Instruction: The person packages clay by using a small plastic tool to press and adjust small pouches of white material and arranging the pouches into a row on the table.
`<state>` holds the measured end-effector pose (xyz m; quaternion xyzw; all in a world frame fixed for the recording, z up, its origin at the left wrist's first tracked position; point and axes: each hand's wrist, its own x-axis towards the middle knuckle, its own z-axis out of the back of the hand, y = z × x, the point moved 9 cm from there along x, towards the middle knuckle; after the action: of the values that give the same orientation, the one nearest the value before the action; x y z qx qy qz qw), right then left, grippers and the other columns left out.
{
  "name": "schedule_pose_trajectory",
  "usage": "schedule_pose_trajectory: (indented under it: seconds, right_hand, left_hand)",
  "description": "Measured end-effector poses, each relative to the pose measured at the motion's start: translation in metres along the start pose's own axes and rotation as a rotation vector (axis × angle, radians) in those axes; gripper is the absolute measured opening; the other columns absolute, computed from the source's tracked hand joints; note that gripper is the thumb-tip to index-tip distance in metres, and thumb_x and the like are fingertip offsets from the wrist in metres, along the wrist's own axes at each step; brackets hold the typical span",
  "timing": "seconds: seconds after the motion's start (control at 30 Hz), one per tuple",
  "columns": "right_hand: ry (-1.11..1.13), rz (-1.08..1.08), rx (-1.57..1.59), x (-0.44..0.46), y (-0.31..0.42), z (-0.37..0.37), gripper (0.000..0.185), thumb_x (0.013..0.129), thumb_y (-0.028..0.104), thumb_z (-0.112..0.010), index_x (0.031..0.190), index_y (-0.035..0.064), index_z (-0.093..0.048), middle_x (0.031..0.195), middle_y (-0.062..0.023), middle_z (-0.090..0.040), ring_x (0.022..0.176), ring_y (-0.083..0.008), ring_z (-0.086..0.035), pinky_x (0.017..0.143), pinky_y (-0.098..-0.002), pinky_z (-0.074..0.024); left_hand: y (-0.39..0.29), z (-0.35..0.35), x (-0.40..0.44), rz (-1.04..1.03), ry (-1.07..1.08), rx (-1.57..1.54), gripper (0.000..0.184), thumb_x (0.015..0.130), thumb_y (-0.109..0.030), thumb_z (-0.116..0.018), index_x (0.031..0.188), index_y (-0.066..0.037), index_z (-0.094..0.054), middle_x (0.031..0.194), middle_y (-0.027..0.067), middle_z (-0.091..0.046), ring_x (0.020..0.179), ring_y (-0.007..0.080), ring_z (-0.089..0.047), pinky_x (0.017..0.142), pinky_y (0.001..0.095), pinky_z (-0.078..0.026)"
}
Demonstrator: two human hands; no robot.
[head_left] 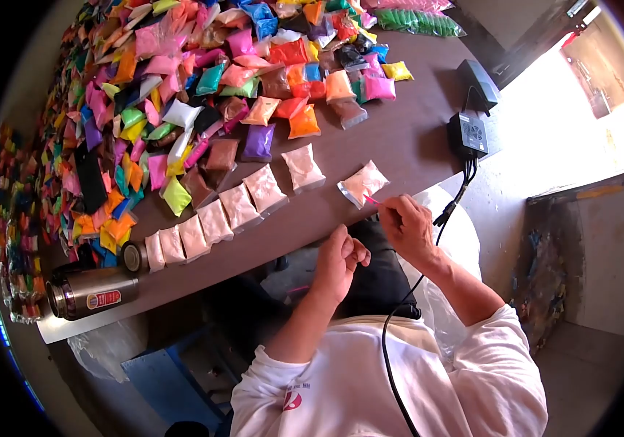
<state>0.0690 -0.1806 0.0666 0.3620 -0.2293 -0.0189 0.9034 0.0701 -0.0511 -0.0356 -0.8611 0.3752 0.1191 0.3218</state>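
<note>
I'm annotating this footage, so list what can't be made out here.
Head view: one end of the slim pink item, hidden by the right hand.
Head view: anything inside the left hand, hidden by its curled fingers.
Head view: the bottom of the packet heap, covered by its top layers.
Head view: part of the pink bag, cut off by the top edge.
Head view: wording on the flask label, too small to read.

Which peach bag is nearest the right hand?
The peach bag lying apart, beside the right hand; the other peach bags lie farther left.
</note>
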Motion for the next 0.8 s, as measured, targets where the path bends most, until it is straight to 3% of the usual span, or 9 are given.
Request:
schedule_pose_trajectory:
  seconds: [0.2,0.33,0.47,0.5,0.6,0.63,0.67,0.73,0.8]
  right_hand:
    - [-0.102,0.076,-0.053,0.039,0.012,0.017,0.008,0.079,0.002,-0.063,0.086,0.0025,-0.058,0.098,-0.0144,-0.061,0.092,-0.0339,-0.057,0.077,-0.0384,-0.0469]
    - [0.165,0.099,0.020,0.053,0.008,-0.018,0.009,0.082,0.006,-0.062,0.090,0.0015,-0.061,0.109,-0.0114,-0.062,0.102,-0.0316,-0.056,0.084,-0.0378,-0.0472]
    - [0.330,0.221,0.041,0.044,0.028,-0.035,0.008,0.081,0.003,-0.061,0.089,0.0026,-0.062,0.102,-0.0085,-0.065,0.097,-0.0287,-0.058,0.081,-0.0366,-0.0482]
    - [0.336,0.236,0.111,0.041,0.032,-0.037,0.013,0.079,0.003,-0.061,0.092,0.0033,-0.061,0.092,-0.0092,-0.064,0.089,-0.0295,-0.057,0.078,-0.0378,-0.0477]
    - [0.408,0.173,0.243,0.029,0.044,-0.048,0.008,0.081,0.001,-0.060,0.088,0.0019,-0.061,0.095,-0.0086,-0.065,0.091,-0.0287,-0.059,0.078,-0.0366,-0.0488]
    - [0.336,0.229,0.248,0.028,0.050,-0.043,0.005,0.083,-0.001,-0.059,0.088,0.0014,-0.060,0.094,-0.0088,-0.065,0.086,-0.0221,-0.061,0.072,-0.0326,-0.0499]
    - [0.334,0.226,0.247,0.023,0.048,-0.044,0.005,0.083,-0.001,-0.059,0.088,0.0014,-0.060,0.094,-0.0088,-0.065,0.086,-0.0221,-0.061,0.072,-0.0326,-0.0499]
    - [0.067,-0.135,0.436,0.021,0.010,-0.027,0.008,0.084,-0.002,-0.059,0.092,0.0012,-0.060,0.082,-0.0090,-0.062,0.075,-0.0177,-0.061,0.062,-0.0293,-0.0483]
    - [0.021,-0.143,0.361,0.018,0.003,-0.013,0.007,0.085,-0.004,-0.060,0.090,0.0009,-0.059,0.075,-0.0078,-0.060,0.066,-0.0123,-0.057,0.055,-0.0247,-0.0449]
  left_hand:
    - [-0.001,0.004,0.004,-0.052,0.031,0.060,0.046,0.095,-0.031,-0.044,0.055,-0.012,-0.033,0.059,0.0103,-0.053,0.061,0.0198,-0.052,0.063,0.0332,-0.043]
    - [-0.002,0.000,0.004,-0.095,0.052,0.181,0.046,0.095,-0.036,-0.042,0.058,-0.010,-0.038,0.072,0.0118,-0.059,0.067,0.0185,-0.055,0.069,0.0317,-0.044]
    - [-0.007,0.006,0.002,-0.155,0.061,0.214,0.042,0.095,-0.039,-0.042,0.067,-0.008,-0.048,0.080,0.0114,-0.061,0.070,0.0165,-0.056,0.071,0.0304,-0.045]
    - [-0.008,0.006,0.000,-0.138,0.040,0.191,0.039,0.095,-0.041,-0.041,0.079,-0.007,-0.053,0.082,0.0107,-0.062,0.074,0.0161,-0.058,0.073,0.0299,-0.046]
    - [-0.009,0.009,0.000,-0.140,0.007,0.239,0.041,0.095,-0.043,-0.041,0.102,-0.006,-0.057,0.084,0.0099,-0.064,0.077,0.0156,-0.059,0.072,0.0289,-0.047]
    - [-0.010,0.009,0.001,-0.161,-0.002,0.308,0.045,0.095,-0.044,-0.040,0.113,-0.005,-0.054,0.083,0.0098,-0.064,0.076,0.0155,-0.059,0.070,0.0284,-0.047]
    - [-0.010,0.008,0.000,-0.158,-0.001,0.309,0.045,0.095,-0.044,-0.040,0.113,-0.005,-0.054,0.083,0.0098,-0.064,0.076,0.0155,-0.059,0.070,0.0284,-0.047]
    - [-0.013,0.005,0.000,-0.185,0.017,0.343,0.042,0.096,-0.043,-0.039,0.091,-0.005,-0.056,0.075,0.0091,-0.061,0.064,0.0143,-0.056,0.063,0.0277,-0.046]
    - [-0.012,0.005,0.000,-0.162,0.053,0.256,0.042,0.096,-0.044,-0.039,0.089,-0.005,-0.056,0.073,0.0085,-0.060,0.063,0.0144,-0.056,0.062,0.0280,-0.046]
